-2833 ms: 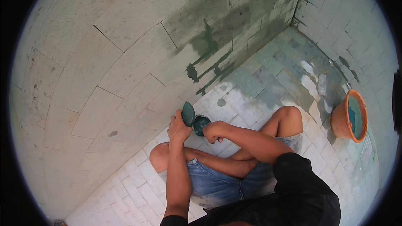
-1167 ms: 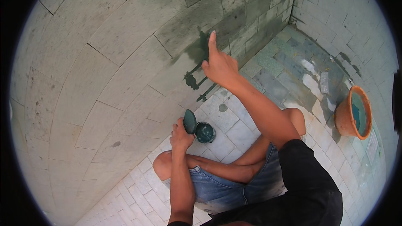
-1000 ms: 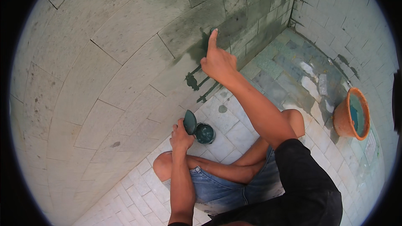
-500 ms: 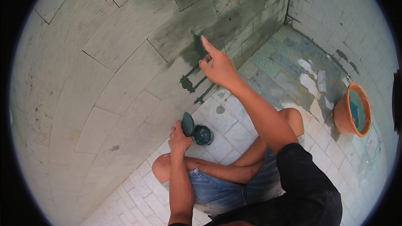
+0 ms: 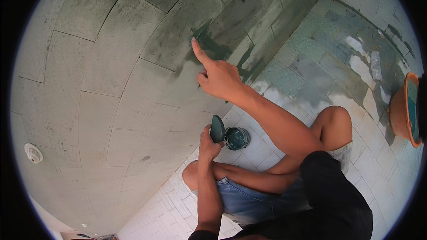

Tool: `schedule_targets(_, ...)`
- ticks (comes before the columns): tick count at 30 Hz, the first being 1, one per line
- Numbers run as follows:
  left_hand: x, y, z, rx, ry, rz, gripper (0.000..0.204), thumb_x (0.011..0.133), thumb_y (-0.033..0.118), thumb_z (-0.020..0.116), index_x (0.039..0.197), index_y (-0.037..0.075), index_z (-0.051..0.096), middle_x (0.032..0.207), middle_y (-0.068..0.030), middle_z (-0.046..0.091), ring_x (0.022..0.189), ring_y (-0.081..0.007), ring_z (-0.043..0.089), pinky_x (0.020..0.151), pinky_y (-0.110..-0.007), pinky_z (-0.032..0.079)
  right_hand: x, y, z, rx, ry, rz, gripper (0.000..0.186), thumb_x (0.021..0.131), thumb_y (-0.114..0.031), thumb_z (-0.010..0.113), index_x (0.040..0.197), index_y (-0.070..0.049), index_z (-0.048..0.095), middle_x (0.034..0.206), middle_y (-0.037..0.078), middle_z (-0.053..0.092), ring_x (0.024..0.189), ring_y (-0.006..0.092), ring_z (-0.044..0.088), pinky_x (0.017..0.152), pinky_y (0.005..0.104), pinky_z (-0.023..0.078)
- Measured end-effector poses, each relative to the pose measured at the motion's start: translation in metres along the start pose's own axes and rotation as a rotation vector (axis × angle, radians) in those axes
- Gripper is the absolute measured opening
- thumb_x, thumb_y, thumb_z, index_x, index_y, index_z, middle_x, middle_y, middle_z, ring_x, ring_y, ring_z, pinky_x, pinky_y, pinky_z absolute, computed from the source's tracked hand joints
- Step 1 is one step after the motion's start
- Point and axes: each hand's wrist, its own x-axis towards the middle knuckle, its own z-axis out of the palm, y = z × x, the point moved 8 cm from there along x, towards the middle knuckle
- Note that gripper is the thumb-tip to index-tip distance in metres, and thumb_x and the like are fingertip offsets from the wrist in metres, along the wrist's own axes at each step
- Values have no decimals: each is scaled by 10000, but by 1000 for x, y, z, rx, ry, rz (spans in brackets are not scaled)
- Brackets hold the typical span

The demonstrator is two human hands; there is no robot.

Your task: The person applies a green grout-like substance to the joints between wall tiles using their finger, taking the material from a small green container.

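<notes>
My right hand point(image 5: 219, 76) reaches up to the grey tiled wall point(image 5: 100, 111). Its index finger is stretched out with the tip at a wet dark green smear point(image 5: 217, 50); the other fingers are curled, the thumb stands apart, and nothing shows in the hand. Low down, by the foot of the wall, my left hand point(image 5: 209, 147) grips a dark green rounded flat piece, perhaps a lid point(image 5: 217, 128), held on edge. Right beside it on the floor stands a small open tub point(image 5: 236, 138) with dark green paste inside.
An orange bucket point(image 5: 401, 111) with bluish-green contents stands on the floor at right. White tiles point(image 5: 380, 160) lie around my crossed legs, with greenish tiles and pale scraps farther off. A white round fitting point(image 5: 33, 153) sits on the wall at left.
My right index finger has slid left along the wall, and the green smear has spread wider. The view has shifted, while my left hand stays beside the tub with its piece.
</notes>
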Motion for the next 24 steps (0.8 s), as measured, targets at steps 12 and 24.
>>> schedule_targets(12, -1, -17, 4, -150, -66, -133, 870, 650, 2, 851, 1412, 119, 448, 1204, -171, 546, 1096, -306, 565, 965, -390, 466, 25, 63, -68, 796, 260, -183, 853, 890, -26, 599, 1616, -147, 169, 793, 13, 600, 647, 51, 492, 668, 245, 477)
schedule_targets(24, 1, -15, 8, -131, -100, -166, 867, 652, -12, 846, 1410, 143, 453, 1246, -182, 539, 1146, -313, 551, 987, -401, 457, 30, 41, -56, 263, 164, -104, 862, 867, -128, 563, 1611, -145, 127, 574, 117, 599, 574, 314, 632, 647, 411, 527)
